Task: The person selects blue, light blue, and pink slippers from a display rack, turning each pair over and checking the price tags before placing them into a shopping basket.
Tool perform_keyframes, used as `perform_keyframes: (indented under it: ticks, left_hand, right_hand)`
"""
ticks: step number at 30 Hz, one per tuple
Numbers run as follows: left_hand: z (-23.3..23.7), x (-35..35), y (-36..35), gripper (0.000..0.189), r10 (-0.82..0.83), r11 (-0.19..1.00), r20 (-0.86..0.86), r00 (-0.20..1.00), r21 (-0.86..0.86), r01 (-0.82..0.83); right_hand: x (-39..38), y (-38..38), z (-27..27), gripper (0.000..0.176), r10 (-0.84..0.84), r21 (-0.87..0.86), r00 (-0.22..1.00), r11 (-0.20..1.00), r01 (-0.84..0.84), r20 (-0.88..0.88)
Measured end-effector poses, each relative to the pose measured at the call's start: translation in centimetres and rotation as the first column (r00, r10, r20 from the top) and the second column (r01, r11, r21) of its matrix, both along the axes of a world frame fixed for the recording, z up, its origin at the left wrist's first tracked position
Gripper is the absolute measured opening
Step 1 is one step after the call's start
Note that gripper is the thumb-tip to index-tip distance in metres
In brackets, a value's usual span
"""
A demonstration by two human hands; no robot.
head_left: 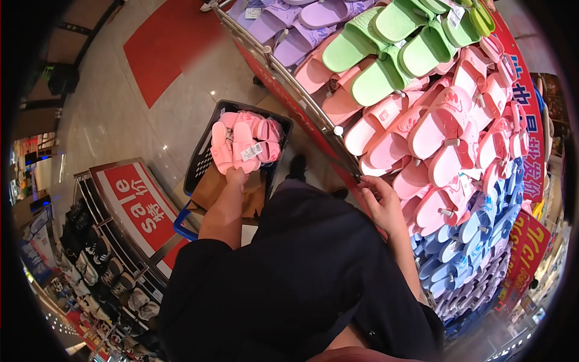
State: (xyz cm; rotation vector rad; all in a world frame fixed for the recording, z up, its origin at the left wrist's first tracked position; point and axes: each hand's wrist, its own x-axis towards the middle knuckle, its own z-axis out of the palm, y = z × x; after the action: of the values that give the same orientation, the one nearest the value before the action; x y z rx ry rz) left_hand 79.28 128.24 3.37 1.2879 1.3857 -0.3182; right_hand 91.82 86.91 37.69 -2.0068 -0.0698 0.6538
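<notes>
My left hand (237, 177) is closed on the heel end of a pair of pink slippers (242, 142), which carries a white tag. This pair is over the black shopping basket (194, 161), against more pink slippers (269, 130) in it. Beside the front edge of the display rack (345, 154), my right hand (380, 202) has its fingers loosely bent and apart, with nothing visible in them. Rows of pink slippers (443, 130) hang just beyond that hand.
Green slippers (377, 81), purple slippers (295, 45) and blue slippers (449, 265) fill the same rack. Brown cardboard (223, 193) lies in the basket, whose blue handle (184, 224) sticks out. A red sale sign (136, 199) tops a shoe rack at left.
</notes>
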Motion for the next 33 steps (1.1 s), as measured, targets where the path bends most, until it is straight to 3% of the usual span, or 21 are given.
perform_keyframes:
  ticks: [2,4,8,11,14,15,16,18,21,25,28,29,32,33]
  left_hand:
    - [0.5,-1.1,0.8,0.033,0.097,0.978,0.164,0.982,0.168,-0.125]
    - [0.8,-0.6,1.8,0.033,-0.014,0.943,0.209,0.978,0.327,-0.057]
    - [3.2,2.0,1.9,0.034,-0.401,0.769,-0.021,0.916,0.536,0.348]
    - [6.2,2.7,0.4,0.035,-0.500,0.613,-0.248,0.830,0.575,0.541]
    - [8.6,2.6,-1.6,0.039,-0.508,0.515,-0.360,0.783,0.602,0.610]
    - [6.8,2.3,-1.4,0.040,-0.519,0.444,-0.358,0.776,0.664,0.602]
    - [6.9,2.7,-2.1,0.038,-0.483,0.470,-0.299,0.823,0.705,0.532]
    - [7.9,2.9,-3.5,0.037,-0.564,0.313,-0.303,0.768,0.782,0.538]
    - [11.6,4.1,-7.4,0.033,-0.560,0.465,-0.122,0.820,0.773,0.432]
    - [9.2,4.6,-6.9,0.030,-0.661,0.552,0.072,0.746,0.720,0.420]
    - [10.2,3.9,-8.5,0.028,-0.686,0.475,0.077,0.723,0.800,0.367]
    - [11.0,3.6,-9.3,0.027,-0.690,0.445,0.063,0.721,0.822,0.355]
    - [13.1,2.6,-10.9,0.029,-0.651,0.613,0.251,0.716,0.730,0.302]
    - [13.6,2.0,-11.4,0.030,-0.636,0.613,0.240,0.734,0.735,0.291]
  right_hand:
    - [-0.1,0.1,-0.2,0.031,0.017,0.005,1.000,1.000,-0.017,0.005]
    - [0.0,0.1,0.0,0.030,0.016,0.004,0.999,1.000,-0.016,0.037]
    - [0.3,-0.3,0.8,0.029,0.027,0.029,0.994,0.999,-0.031,0.110]
    - [0.7,-1.4,2.4,0.026,-0.093,0.059,0.963,0.995,0.081,0.251]
    - [1.1,-4.0,4.2,0.026,-0.233,0.031,0.886,0.970,0.242,0.401]
    - [1.2,-5.2,4.1,0.025,-0.315,0.086,0.841,0.947,0.309,0.439]
    - [1.6,-6.5,4.5,0.024,-0.379,0.126,0.787,0.922,0.366,0.487]
    - [2.2,-9.0,4.8,0.024,-0.515,0.134,0.706,0.842,0.522,0.486]
    - [3.8,-11.9,5.3,0.025,-0.603,0.084,0.607,0.742,0.665,0.517]
    - [6.4,-15.0,5.1,0.024,-0.593,0.067,0.451,0.650,0.757,0.667]
    - [8.5,-19.7,4.8,0.026,-0.533,0.105,0.263,0.563,0.820,0.804]
    - [9.2,-21.4,4.8,0.027,-0.481,0.058,0.240,0.526,0.849,0.843]
    - [11.1,-26.1,5.0,0.030,-0.403,-0.049,0.251,0.448,0.893,0.880]
    - [11.6,-27.2,5.6,0.030,-0.403,-0.076,0.271,0.437,0.896,0.874]
